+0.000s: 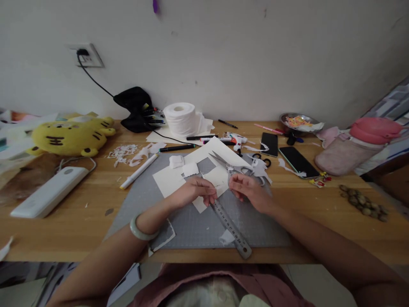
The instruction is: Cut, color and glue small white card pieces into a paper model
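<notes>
My left hand [200, 189] is pinched closed above the upper part of a steel ruler [228, 221], by a thin pale bit too small to name. Just to its right, my right hand [247, 189] has its fingers curled together; whatever they hold, if anything, does not show. Silver scissors [223, 160] lie with blades apart just beyond my right hand. Cream paper sheets [169, 181] lie under and beyond my hands on a grey cutting mat [140, 204]. Small white folded paper pieces [191, 169] rest on the sheets.
A toilet paper roll [180, 121], several markers [177, 148] and paper scraps [124, 152] lie at the back. On the left are a yellow plush toy [70, 135] and a white power strip [51, 192]. Two phones [298, 162], a metal bowl [300, 123] and a pink-lidded bottle [351, 147] are right.
</notes>
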{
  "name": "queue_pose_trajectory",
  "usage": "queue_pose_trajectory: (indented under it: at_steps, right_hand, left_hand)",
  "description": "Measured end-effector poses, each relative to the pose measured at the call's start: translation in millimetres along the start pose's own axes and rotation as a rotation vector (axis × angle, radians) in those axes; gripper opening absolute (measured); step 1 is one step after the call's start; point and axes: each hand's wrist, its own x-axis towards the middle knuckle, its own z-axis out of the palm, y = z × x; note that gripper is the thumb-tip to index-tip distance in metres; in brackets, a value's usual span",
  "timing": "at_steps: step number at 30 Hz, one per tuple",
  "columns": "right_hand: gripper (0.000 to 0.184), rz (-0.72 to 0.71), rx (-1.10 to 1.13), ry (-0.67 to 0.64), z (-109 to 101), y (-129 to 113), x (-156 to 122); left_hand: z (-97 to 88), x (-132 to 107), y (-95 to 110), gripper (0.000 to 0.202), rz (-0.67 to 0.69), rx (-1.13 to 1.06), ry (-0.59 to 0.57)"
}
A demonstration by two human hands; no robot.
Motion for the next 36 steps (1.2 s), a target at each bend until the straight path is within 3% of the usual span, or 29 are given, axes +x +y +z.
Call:
queue_pose_trajectory:
  at_steps: [3, 9, 18, 30, 36]
  right_hand:
    - [0.043, 0.022, -0.023, -0.086, 6.3, 3.0, -3.0]
    - [0.046, -0.004, -0.051, -0.097, 8.6, 4.5, -4.0]
    - [0.050, -0.072, -0.092, -0.113, 12.7, -2.0, -7.9]
    - [0.046, -0.067, -0.013, -0.111, 8.7, -2.3, -4.2]
    - [0.050, -0.132, -0.211, -0.157, 3.9, -3.5, -4.2]
  left_hand:
    - [6.7, -0.7, -0.9, 0.027, -0.002, 0.028, -0.041]
    - [16.5, -2.0, 0.4, 0.031, -0.020, 0.049, -0.074]
    - [23.6, -3.7, -0.3, 0.031, 0.010, 0.038, 0.023]
    - [26.5, -7.0, 4.4, 0.029, 0.027, 0.008, 0.051]
    - [23.7, -8.0, 2.4, 0.033, 0.021, 0.133, -0.030]
